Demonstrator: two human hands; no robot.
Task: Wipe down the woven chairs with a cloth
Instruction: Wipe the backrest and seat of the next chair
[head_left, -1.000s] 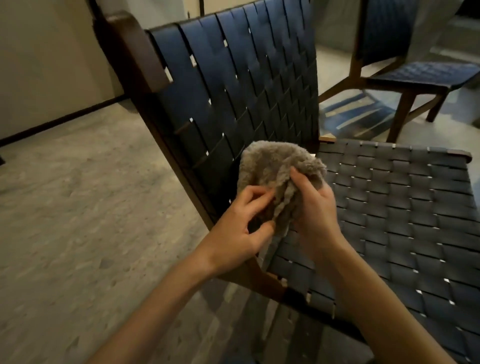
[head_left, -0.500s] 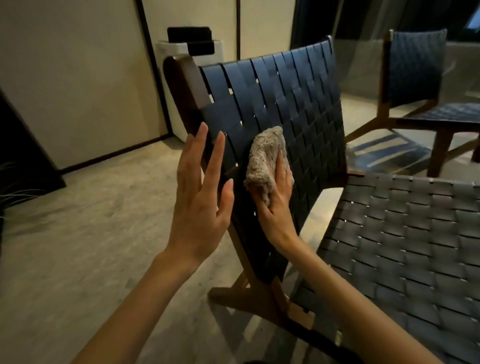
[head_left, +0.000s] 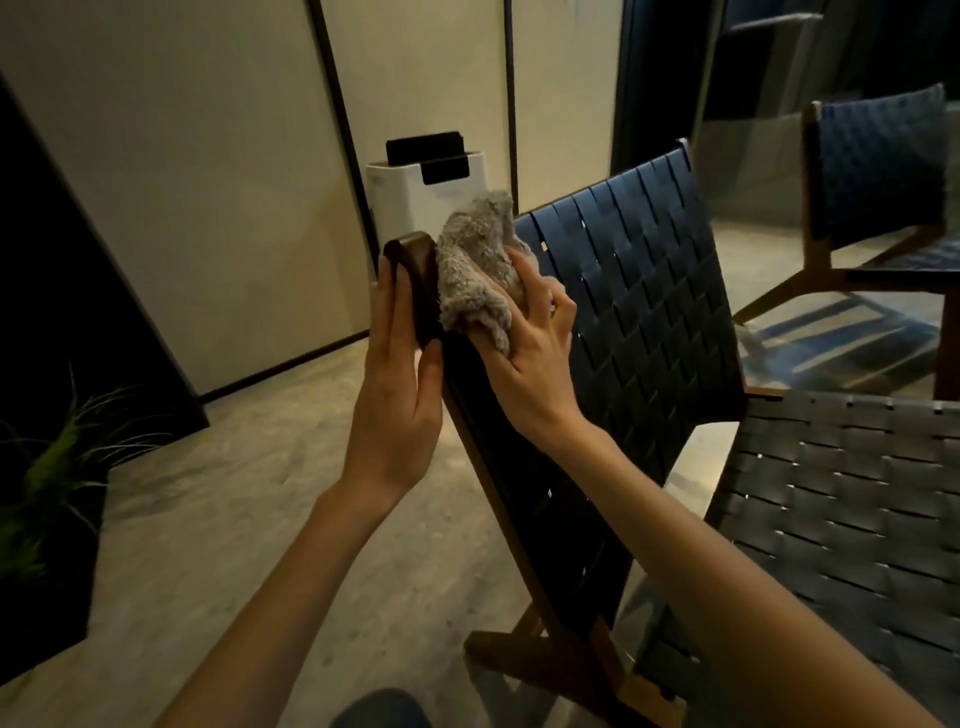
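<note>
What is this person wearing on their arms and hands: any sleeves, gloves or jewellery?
Nothing that shows. The left hand and right hand are bare, with no gloves, rings or bracelets visible and no watch on either wrist. Both forearms are uncovered down to the picture's lower edge, so any sleeves end out of view.

You face cream wall panels (head_left: 218, 182) split by dark trim, above a mottled grey floor (head_left: 234, 519). A white unit (head_left: 410, 202) stands against them; a green plant (head_left: 52, 467) sits left in dim light.
</note>
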